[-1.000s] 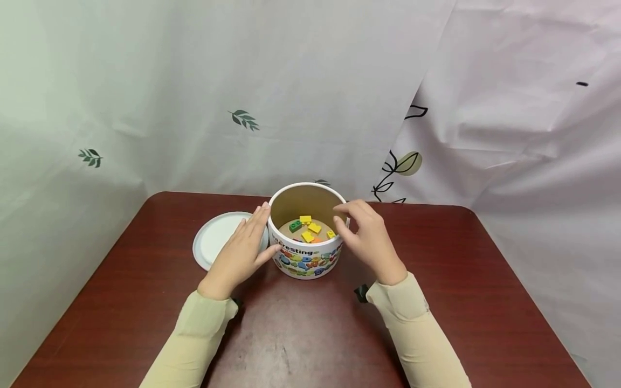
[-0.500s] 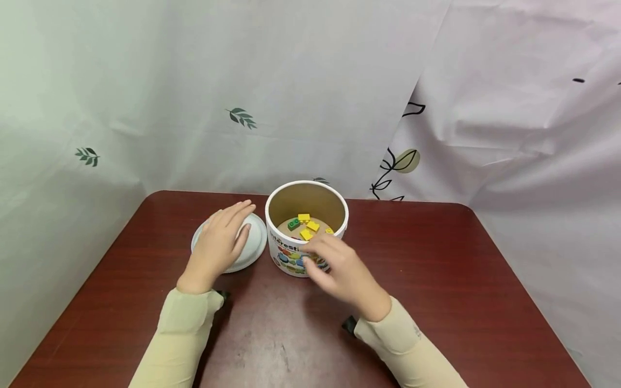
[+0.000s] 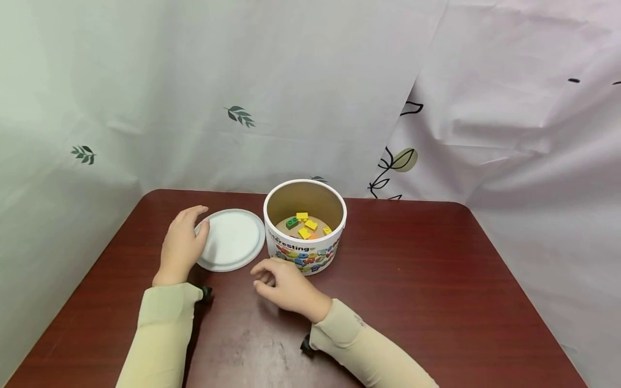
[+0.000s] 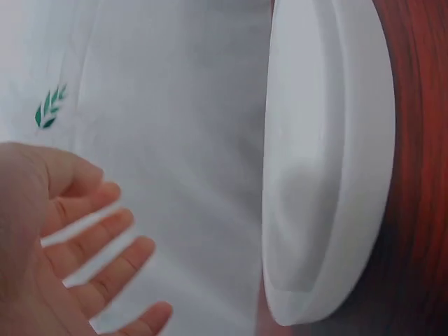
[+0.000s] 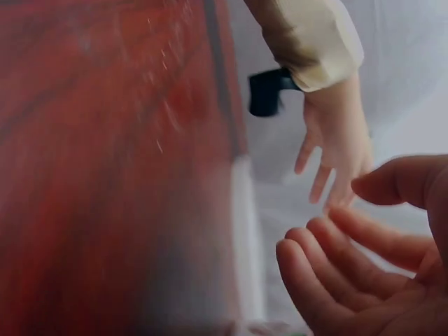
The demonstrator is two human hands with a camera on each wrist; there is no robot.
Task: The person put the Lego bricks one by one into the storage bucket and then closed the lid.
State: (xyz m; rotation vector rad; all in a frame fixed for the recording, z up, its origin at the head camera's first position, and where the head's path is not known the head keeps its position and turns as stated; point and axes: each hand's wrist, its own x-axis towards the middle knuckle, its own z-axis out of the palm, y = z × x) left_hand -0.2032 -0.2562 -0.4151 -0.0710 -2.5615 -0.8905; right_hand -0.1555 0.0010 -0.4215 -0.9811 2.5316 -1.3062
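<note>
A round white lid (image 3: 232, 240) lies on the table, left of a white tub (image 3: 304, 248) printed with colourful letters. My left hand (image 3: 181, 245) is above the lid's left edge; in the left wrist view its fingers (image 4: 105, 280) are spread, apart from the lid. In front of the tub is my right hand (image 3: 291, 288), its fingers loosely bent with nothing between them, as the right wrist view also shows. Inside the uncovered tub are several yellow toy bricks (image 3: 311, 225), a green toy brick (image 3: 291, 223) and an orange piece (image 3: 312, 236).
The dark red wooden table (image 3: 412, 280) has rounded back corners. Behind it hangs a pale curtain (image 3: 310, 97) with leaf prints, close to the table's back edge. A black wrist mount (image 3: 306, 345) sticks out from the right sleeve.
Both hands have left the tub's sides and moved left. The left hand passed over the lid to its left edge; the right hand came down to the tub's front. Tub and lid stay put.
</note>
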